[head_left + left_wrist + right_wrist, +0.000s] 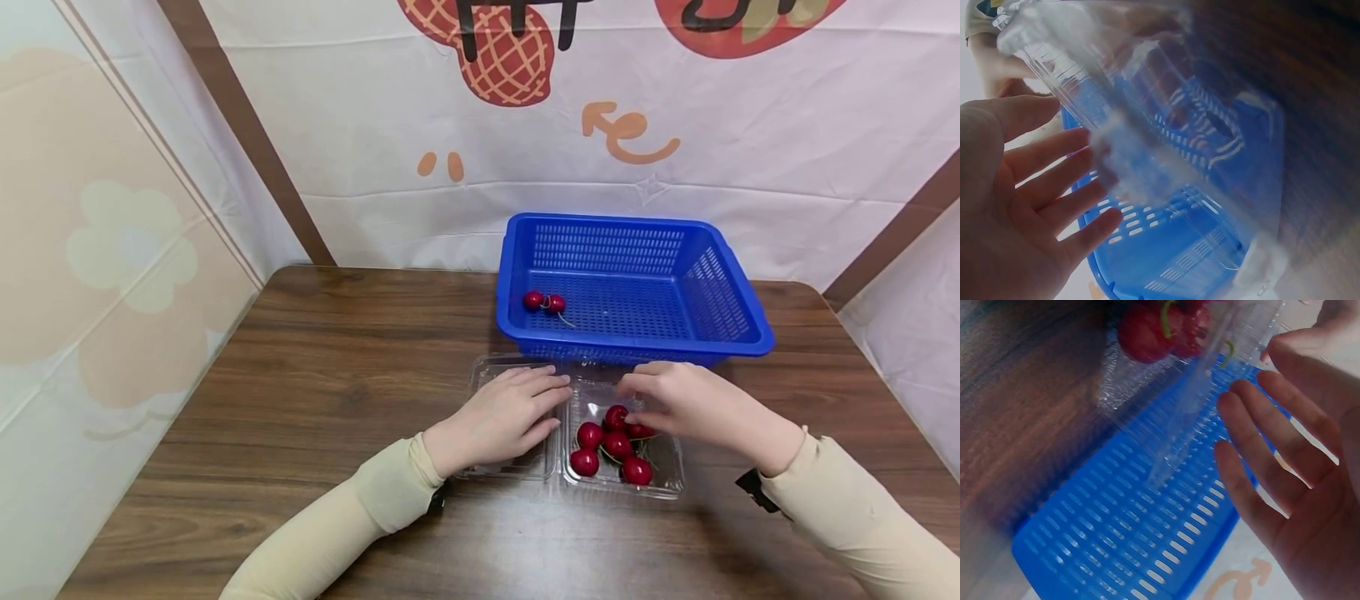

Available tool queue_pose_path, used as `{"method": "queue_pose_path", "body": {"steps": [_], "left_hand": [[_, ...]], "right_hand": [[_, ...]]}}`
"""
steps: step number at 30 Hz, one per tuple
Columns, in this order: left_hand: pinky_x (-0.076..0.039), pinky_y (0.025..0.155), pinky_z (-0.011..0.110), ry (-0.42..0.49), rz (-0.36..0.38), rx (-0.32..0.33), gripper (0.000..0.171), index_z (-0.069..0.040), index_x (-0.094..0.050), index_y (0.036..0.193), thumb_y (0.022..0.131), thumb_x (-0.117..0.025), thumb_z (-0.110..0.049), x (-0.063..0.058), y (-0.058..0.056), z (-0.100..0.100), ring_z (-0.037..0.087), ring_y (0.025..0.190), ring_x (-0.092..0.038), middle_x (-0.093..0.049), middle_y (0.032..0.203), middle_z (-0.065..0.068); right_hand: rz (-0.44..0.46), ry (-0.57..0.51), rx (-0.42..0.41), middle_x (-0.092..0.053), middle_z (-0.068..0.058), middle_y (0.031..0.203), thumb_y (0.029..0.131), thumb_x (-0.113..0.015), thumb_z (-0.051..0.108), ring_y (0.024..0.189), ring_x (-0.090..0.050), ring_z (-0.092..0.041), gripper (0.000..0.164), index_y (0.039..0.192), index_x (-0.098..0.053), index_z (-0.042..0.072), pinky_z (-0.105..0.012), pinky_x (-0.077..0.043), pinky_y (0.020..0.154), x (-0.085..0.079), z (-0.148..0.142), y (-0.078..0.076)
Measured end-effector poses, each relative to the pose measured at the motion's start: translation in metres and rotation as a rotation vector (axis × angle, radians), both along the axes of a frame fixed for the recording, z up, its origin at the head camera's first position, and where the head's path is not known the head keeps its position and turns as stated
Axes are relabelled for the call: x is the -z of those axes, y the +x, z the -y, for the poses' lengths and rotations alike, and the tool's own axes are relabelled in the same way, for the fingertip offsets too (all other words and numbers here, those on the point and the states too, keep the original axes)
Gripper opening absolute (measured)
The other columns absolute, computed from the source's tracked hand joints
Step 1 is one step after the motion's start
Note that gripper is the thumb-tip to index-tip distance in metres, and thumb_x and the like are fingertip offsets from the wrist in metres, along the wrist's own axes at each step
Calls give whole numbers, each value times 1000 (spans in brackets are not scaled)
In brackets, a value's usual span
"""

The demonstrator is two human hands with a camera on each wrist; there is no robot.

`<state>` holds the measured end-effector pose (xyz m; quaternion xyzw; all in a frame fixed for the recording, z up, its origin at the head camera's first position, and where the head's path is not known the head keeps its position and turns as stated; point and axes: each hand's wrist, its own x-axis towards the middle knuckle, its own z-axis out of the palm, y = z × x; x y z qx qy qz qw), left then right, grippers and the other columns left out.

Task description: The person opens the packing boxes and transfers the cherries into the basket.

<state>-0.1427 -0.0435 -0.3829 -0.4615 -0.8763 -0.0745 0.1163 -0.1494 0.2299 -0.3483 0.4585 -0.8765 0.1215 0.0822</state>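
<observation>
A clear plastic clamshell box (660, 483) lies unfolded on the table, with several red cherries (618, 444) and their green stems in its right half. My left hand (506, 415) is spread over the left half, the lid (483, 367), with its fingers nearly straight and reaching the middle fold. Over the far right side of the cherries is my right hand (686, 404), thumb close to one of them. In the right wrist view its fingers (1266, 444) are loosely bent beside the box wall, and no cherry shows between them. Cherries (1147, 334) appear beyond the clear plastic there.
Behind the box stands a blue slotted basket (633, 343) with two stemmed cherries (555, 304) at its left. All of it sits on a brown wooden table (337, 375). A printed white cloth (360, 108) hangs behind the table.
</observation>
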Motion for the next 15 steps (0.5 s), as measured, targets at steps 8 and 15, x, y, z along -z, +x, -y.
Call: {"method": "queue_pose_path", "body": {"steps": [8,15], "left_hand": [[-36,110,37,-2,-6,2,40,-12,-59,129,94,-55,-31,-2,0,0,22,130,-48,-57,135,4],[-36,110,36,-2,-9,5,40,-12,-59,129,94,-55,-32,-1,0,0,23,130,-48,-57,135,4]], "right_hand": [[83,89,14,-66,2,87,72,-81,14,77,-64,-12,29,98,-68,14,-29,-55,67,8,3,-2],[107,111,5,-67,4,89,70,-82,10,80,-64,-11,30,97,-68,16,-29,-55,69,11,6,-5]]}}
